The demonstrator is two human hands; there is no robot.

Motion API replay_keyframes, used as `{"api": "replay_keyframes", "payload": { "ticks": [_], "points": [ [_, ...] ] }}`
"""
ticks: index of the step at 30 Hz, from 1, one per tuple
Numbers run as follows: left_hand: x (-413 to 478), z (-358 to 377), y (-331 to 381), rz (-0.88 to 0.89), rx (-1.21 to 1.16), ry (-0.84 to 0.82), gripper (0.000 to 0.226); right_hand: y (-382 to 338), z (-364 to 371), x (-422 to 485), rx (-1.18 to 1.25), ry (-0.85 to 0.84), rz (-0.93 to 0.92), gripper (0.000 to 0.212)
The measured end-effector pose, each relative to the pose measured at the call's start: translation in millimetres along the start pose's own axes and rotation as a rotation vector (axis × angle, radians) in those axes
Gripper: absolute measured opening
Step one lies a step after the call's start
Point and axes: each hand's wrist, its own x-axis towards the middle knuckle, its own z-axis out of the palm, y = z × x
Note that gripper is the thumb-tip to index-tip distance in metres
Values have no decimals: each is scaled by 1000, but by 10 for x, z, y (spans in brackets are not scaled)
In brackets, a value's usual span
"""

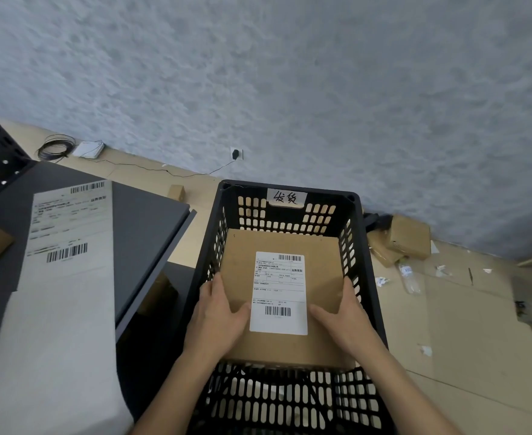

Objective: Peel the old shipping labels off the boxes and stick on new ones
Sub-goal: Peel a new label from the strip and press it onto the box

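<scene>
A brown cardboard box (321, 271) with a white shipping label (279, 293) on its top sits inside a black perforated plastic crate (365, 246). My left hand (219, 315) grips the box's left edge, thumb on top beside the label. On the right edge my right hand (341, 312) holds the box the same way, thumb lying on the top face. A stack of white label sheets (67, 233) with barcodes lies on the grey table (151, 221) to the left.
The crate bears a handwritten tag (286, 197) on its far wall. Crushed cardboard boxes (406, 238), a plastic bottle (410, 276) and paper scraps lie on the floor at the right. A coiled cable (54, 147) and white device (88, 149) sit by the wall.
</scene>
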Motion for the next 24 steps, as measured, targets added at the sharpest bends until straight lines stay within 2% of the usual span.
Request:
{"api": "replay_keyframes", "payload": {
  "ticks": [4,8,13,16,21,24],
  "points": [
    [-15,-69,74,111,37,67,74,-140,-50,-90,-16,49,-86,75],
    [-60,-147,209,246,123,138,57,-244,-108,-202,-204,107,-154,74],
    [-303,-224,373,417,254,229,47,-357,-236,-445,-465,230,-391,57],
    [-547,-271,453,489,318,301,42,-452,-337,-577,-520,219,-497,58],
    [-1071,-340,466,453,361,449,44,-576,-427,-798,-486,150,-706,60],
    [-1514,-428,448,411,392,569,45,-637,-428,-993,-407,30,-848,56]
  ]
}}
